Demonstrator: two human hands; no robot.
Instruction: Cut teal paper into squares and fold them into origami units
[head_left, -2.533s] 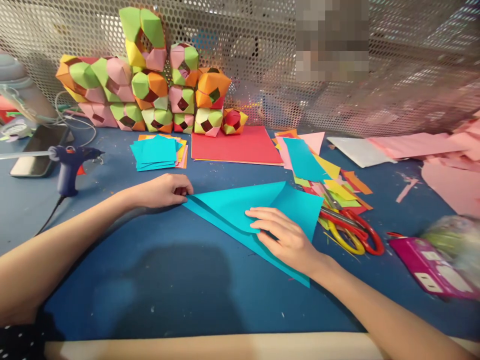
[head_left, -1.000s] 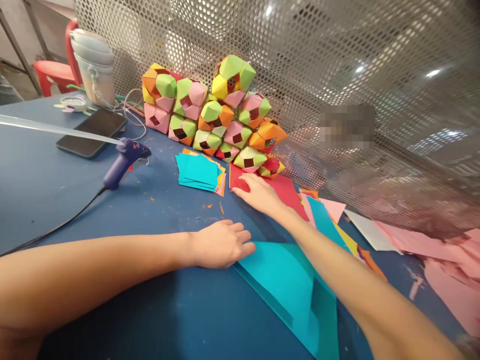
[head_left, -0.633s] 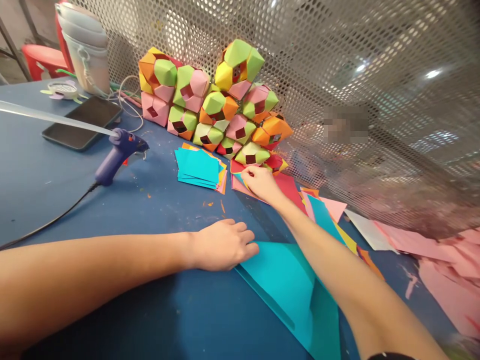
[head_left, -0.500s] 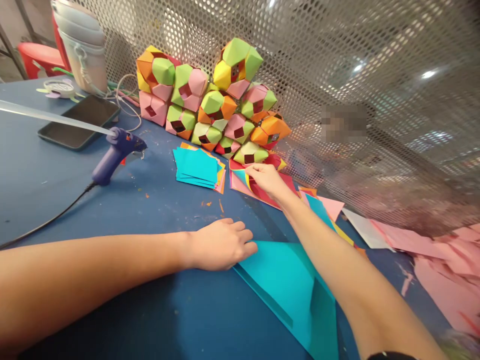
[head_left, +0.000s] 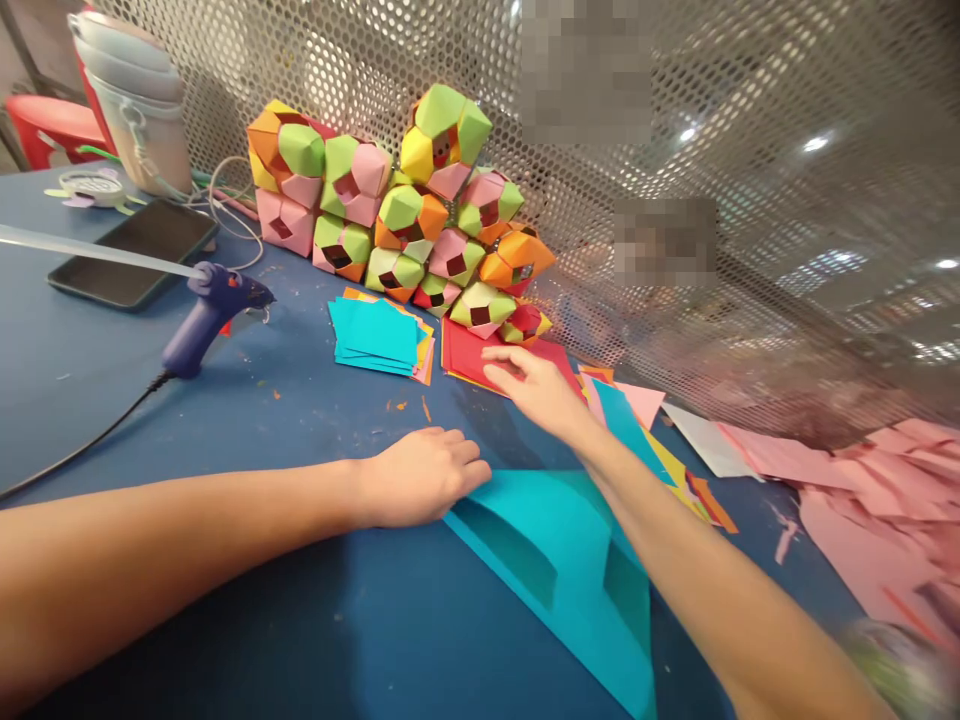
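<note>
A large turquoise sheet of paper (head_left: 555, 590) lies folded over on itself at the table's front, its upper layer bulging. My left hand (head_left: 424, 475) is closed on the sheet's upper left corner, fingertips partly hidden. Farther out, my right hand (head_left: 536, 385) hovers at the front edge of a stack of red paper (head_left: 472, 355), its fingers apart and nothing between them. Left of that stack sits a pile of small turquoise squares (head_left: 375, 335) with orange and pink ones underneath.
Folded paper modules (head_left: 409, 215) are stacked against the perforated metal screen (head_left: 585, 190). At the left are a glue gun (head_left: 199, 315), a phone (head_left: 154, 235) and a tumbler (head_left: 139, 120). Paper scraps (head_left: 637, 430) and crumpled pink paper (head_left: 862, 500) lie right.
My right hand has let go of the lifted corner of the coloured stack, which now lies flat with red on top. The turquoise sheet bulges more under my left hand. The view has shifted slightly.
</note>
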